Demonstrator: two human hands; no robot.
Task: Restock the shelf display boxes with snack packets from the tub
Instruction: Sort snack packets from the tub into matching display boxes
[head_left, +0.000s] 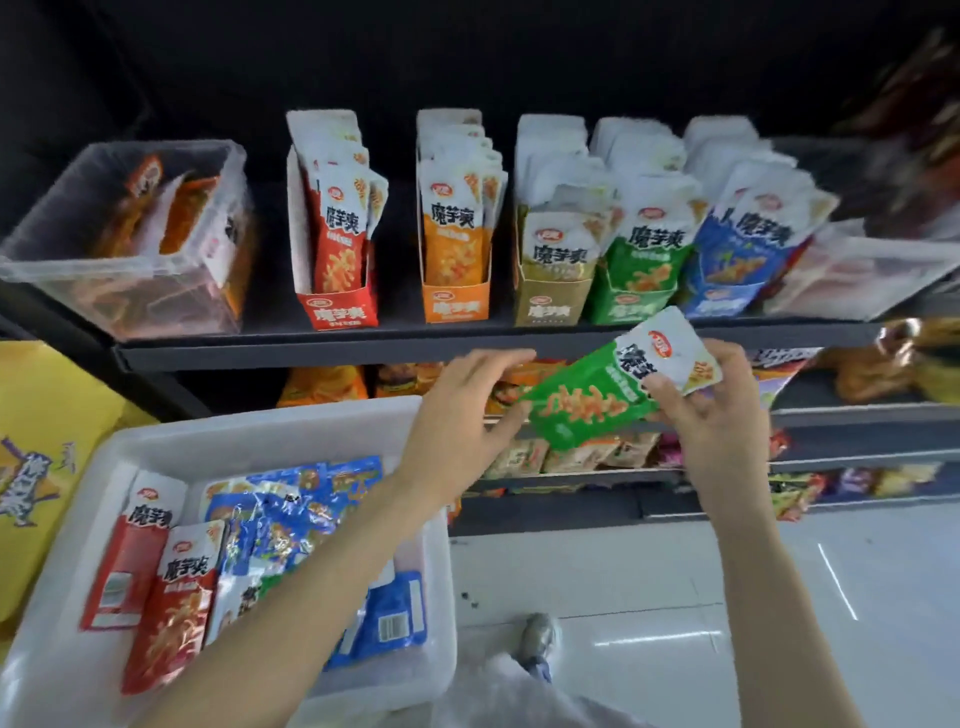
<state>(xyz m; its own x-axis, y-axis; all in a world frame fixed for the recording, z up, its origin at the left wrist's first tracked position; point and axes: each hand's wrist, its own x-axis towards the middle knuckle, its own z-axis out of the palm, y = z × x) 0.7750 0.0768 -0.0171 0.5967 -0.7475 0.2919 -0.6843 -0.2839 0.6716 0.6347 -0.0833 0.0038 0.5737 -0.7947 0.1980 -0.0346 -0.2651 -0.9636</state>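
Note:
A green snack packet (597, 395) is held tilted in front of the shelf edge, just below the green display box (631, 304). My right hand (711, 415) grips its white upper end with thumb over the front. My left hand (457, 421) touches its lower left corner with fingers nearly straight. Red (340, 312), orange (456, 306), tan (550, 306) and blue (719, 301) display boxes stand along the same shelf, each holding upright packets. The white tub (291, 426) at lower left holds red and blue packets (171, 582).
A clear bin (47, 270) of orange snacks sits at the shelf's left end, another clear bin (883, 275) at the right. Lower shelves (857, 415) carry assorted snacks. A yellow bag (41, 441) lies left of the tub. White tiled floor (649, 571) and my shoe (540, 634) show below.

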